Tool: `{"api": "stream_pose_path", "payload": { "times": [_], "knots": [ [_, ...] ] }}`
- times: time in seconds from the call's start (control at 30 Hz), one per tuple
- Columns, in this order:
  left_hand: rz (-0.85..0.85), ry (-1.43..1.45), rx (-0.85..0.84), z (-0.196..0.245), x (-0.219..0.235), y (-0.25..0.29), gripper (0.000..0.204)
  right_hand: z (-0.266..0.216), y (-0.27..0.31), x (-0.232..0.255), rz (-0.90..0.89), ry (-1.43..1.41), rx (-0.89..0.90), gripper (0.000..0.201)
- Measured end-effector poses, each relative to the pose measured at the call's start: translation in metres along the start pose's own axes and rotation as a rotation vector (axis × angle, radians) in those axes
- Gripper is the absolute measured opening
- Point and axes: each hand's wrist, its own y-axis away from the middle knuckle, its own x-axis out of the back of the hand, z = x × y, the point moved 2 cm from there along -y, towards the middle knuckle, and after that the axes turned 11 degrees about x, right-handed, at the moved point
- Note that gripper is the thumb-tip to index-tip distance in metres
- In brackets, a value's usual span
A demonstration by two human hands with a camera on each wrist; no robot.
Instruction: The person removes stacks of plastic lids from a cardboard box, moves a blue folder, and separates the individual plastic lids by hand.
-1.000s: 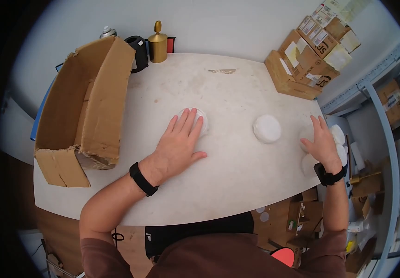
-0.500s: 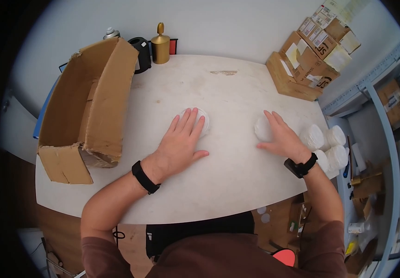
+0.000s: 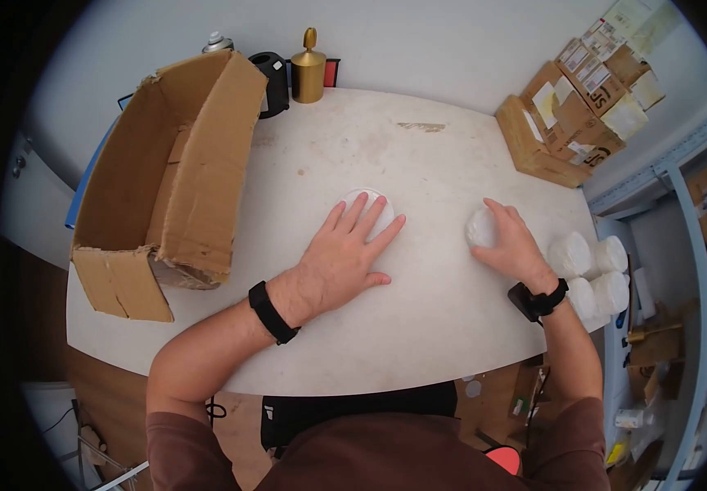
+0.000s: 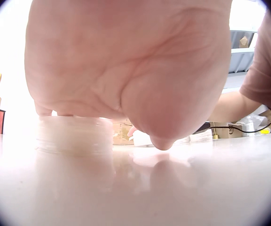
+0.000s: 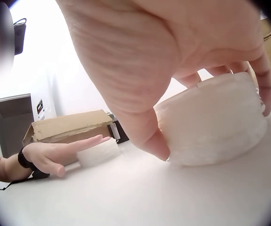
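My left hand [image 3: 341, 254] lies with spread, straight fingers on top of a short white cylinder [image 3: 382, 214]. The left wrist view shows this white cylinder [image 4: 74, 134] standing on the table, the fingertips on its top and the thumb apart from it. Over to the right, my right hand [image 3: 513, 245] grips a second short white cylinder [image 3: 479, 229], partly hidden under the palm. Close up in the right wrist view, the gripped cylinder [image 5: 215, 122] looks wrapped in film and sits on the table, thumb on one side and fingers curled round the other.
Several more white cylinders [image 3: 570, 255] stand grouped at the table's right edge. A long, open cardboard box [image 3: 206, 180] occupies the left side. A gold canister [image 3: 308, 78] and a black holder [image 3: 272, 86] stand behind it. Stacked shipping boxes [image 3: 562, 123] fill the back right corner.
My right hand has come leftward from the group at the right edge to the lone cylinder and taken hold of it. The left hand stays on its cylinder. The head view has shifted slightly.
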Motion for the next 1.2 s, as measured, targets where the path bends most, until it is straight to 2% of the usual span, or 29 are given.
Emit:
{"api": "stream_pose_path", "payload": {
  "times": [0.13, 0.2, 0.23, 0.3, 0.33, 0.4, 0.47, 0.53, 0.63, 0.7, 0.73, 0.8, 0.87, 0.93, 1.03, 1.13, 1.2],
  "knots": [
    [0.001, 0.025, 0.012, 0.0, 0.002, -0.002, 0.096, -0.035, -0.004, 0.005, 0.116, -0.131, 0.121, 0.092],
    [0.105, 0.163, 0.06, 0.0, 0.004, -0.003, 0.095, -0.061, -0.005, 0.005, 0.164, -0.183, 0.175, 0.093],
    [0.096, 0.156, 0.06, 0.001, 0.008, -0.004, 0.095, -0.075, -0.005, 0.005, 0.237, -0.172, 0.296, 0.094],
    [0.145, 0.47, 0.013, 0.003, 0.025, -0.007, 0.094, -0.102, -0.003, 0.003, 0.372, -0.119, 0.503, 0.099],
    [0.139, 0.46, 0.013, 0.005, 0.028, -0.007, 0.094, -0.11, -0.004, 0.001, 0.379, -0.129, 0.504, 0.099],
    [0.058, 0.798, 0.057, 0.009, 0.03, -0.004, 0.088, -0.125, -0.005, -0.003, 0.435, -0.023, 0.699, 0.101],
    [0.032, 0.819, 0.103, 0.008, 0.028, -0.003, 0.085, -0.13, -0.008, -0.012, 0.442, -0.019, 0.73, 0.1],
    [0.006, 0.844, 0.15, 0.007, 0.027, -0.002, 0.083, -0.134, -0.008, -0.017, 0.44, 0.072, 0.843, 0.095],
    [0.003, 0.9, 0.223, 0.006, 0.031, -0.001, 0.075, -0.129, -0.012, -0.019, 0.478, 0.006, 0.866, 0.088],
    [0.099, 0.837, 0.13, 0.004, 0.034, 0.0, 0.064, -0.122, -0.013, -0.023, 0.528, -0.052, 0.826, 0.086],
    [0.09, 0.831, 0.136, 0.002, 0.033, 0.0, 0.064, -0.118, -0.013, -0.025, 0.575, -0.1, 0.784, 0.083],
    [0.131, 0.876, -0.006, -0.001, 0.035, -0.002, 0.056, -0.11, -0.012, -0.025, 0.59, -0.148, 0.79, 0.084],
    [0.095, 0.898, 0.027, 0.001, 0.035, -0.001, 0.053, -0.109, -0.011, -0.027, 0.604, -0.188, 0.794, 0.084],
    [0.063, 0.928, 0.059, 0.002, 0.033, -0.003, 0.053, -0.111, -0.006, -0.029, 0.625, -0.27, 0.896, 0.085],
    [0.077, 0.822, -0.016, 0.002, 0.033, -0.006, 0.051, -0.113, -0.002, -0.032, 0.594, -0.313, 0.938, 0.09],
    [0.044, 0.78, 0.03, 0.005, 0.034, -0.004, 0.051, -0.114, 0.0, -0.027, 0.531, -0.345, 0.931, 0.096],
    [0.095, 0.756, 0.07, 0.005, 0.033, -0.004, 0.055, -0.114, 0.0, -0.026, 0.522, -0.326, 0.907, 0.099]
  ]
}}
